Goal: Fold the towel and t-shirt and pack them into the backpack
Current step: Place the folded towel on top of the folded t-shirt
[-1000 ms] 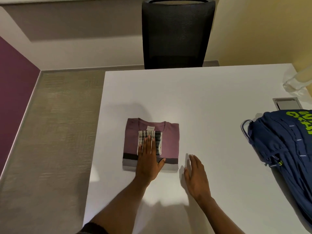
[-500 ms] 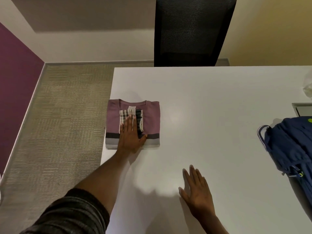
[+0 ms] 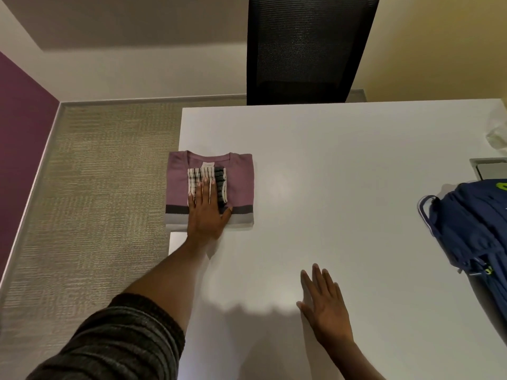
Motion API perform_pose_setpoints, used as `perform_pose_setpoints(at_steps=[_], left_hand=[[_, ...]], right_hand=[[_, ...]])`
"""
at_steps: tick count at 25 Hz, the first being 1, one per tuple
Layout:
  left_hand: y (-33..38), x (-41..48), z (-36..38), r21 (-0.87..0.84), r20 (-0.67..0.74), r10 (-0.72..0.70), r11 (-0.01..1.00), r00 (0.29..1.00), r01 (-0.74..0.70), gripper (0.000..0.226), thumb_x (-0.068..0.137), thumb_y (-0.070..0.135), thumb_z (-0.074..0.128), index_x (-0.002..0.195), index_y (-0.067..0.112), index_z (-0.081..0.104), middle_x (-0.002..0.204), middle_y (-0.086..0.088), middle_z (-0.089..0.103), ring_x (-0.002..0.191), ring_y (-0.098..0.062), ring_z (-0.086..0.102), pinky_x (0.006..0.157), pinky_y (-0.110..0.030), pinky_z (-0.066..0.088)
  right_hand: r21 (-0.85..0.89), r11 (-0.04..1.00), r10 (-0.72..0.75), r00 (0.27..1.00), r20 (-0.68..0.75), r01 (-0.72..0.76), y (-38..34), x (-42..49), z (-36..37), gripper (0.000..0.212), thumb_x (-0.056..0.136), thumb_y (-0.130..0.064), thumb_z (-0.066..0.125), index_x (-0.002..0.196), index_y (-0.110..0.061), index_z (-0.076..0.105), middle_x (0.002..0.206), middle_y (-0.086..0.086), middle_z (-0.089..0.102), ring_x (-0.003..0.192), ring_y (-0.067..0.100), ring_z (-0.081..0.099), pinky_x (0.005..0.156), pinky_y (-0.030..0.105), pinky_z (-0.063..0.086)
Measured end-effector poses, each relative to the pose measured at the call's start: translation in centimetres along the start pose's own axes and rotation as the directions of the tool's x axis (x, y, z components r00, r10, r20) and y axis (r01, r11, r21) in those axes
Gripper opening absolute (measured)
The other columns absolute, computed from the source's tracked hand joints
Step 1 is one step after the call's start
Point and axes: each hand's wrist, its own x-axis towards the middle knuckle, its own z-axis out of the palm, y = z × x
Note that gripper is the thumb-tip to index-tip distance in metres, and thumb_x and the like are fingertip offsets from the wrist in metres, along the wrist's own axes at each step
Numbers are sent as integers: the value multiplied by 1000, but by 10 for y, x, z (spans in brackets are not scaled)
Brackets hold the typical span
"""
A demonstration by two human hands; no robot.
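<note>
Folded t-shirt at the left edge of the white table, its left side just over the rim, collar away from the person. Left hand flat on top, fingers straight and close together, gripping nothing. Right hand palm-down on bare tabletop, fingers slightly spread, empty. Blue backpack on its side at the right edge (interior not visible, so contents impossible to tell), well apart from the shirt. Black mesh chair beyond the far edge.

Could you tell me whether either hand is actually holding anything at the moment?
Nothing is held. The left hand lies flat, palm down, on the folded t-shirt's near edge; the right hand rests open on the bare table.
</note>
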Motion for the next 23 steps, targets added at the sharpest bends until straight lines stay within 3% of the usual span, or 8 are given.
perform_pose_setpoints(at_steps=[4, 7, 10, 14, 19, 23], left_hand=[[18, -28, 4, 46, 37, -96, 994, 995, 94, 83, 105, 58, 39, 166, 11, 8, 174, -13, 8, 160, -33, 6, 127, -59, 9], [23, -62, 6, 18, 115, -97, 995, 989, 96, 90, 102, 58, 47, 166, 13, 5, 174, -12, 0, 161, -31, -2, 124, -66, 12], [27, -107, 13, -8, 225, -95, 995, 970, 99, 95, 100, 59, 52, 166, 16, -2, 174, -11, -11, 161, -30, -10, 121, -70, 11], [28, -158, 24, 5, 311, -92, 995, 946, 95, 90, 100, 63, 46, 166, 22, 1, 173, -11, -14, 160, -32, -12, 123, -68, 2], [28, -206, 31, 52, 312, -67, 997, 948, 53, 87, 101, 59, 48, 167, 19, 7, 174, -14, -4, 161, -35, -3, 122, -70, 9], [50, -228, 33, 107, 383, -136, 989, 914, 102, 87, 104, 58, 41, 166, 17, -4, 173, -15, -12, 160, -36, -9, 123, -68, 10]], right_hand=[[-92, 995, 36, 999, 32, -33, -12, 0, -14, 73, 103, -46, 53, 165, -30, 19, 173, 3, 3, 160, 30, 11, 125, 48, 22], [-113, 993, 55, 994, 91, -45, -16, -2, -20, 80, 100, -39, 63, 165, -27, 18, 173, 3, 2, 160, 29, 11, 125, 48, 26], [-112, 991, 89, 991, 98, -78, -14, -11, -25, 87, 90, -35, 77, 162, -26, 30, 171, 2, 12, 156, 30, 28, 117, 48, 41], [-132, 991, 51, 989, 137, -32, -12, -30, -30, 78, 106, -29, 53, 166, -28, 3, 174, -1, -11, 161, 22, -3, 128, 41, 21], [-101, 992, 88, 986, 143, -74, -10, -65, -24, 73, 108, -28, 47, 166, -29, 2, 174, -2, -11, 161, 21, -5, 128, 41, 18], [-128, 990, 78, 990, 118, -63, 0, -88, -24, 73, 109, -24, 44, 166, -26, -1, 174, -2, -13, 161, 20, -5, 128, 41, 18]])
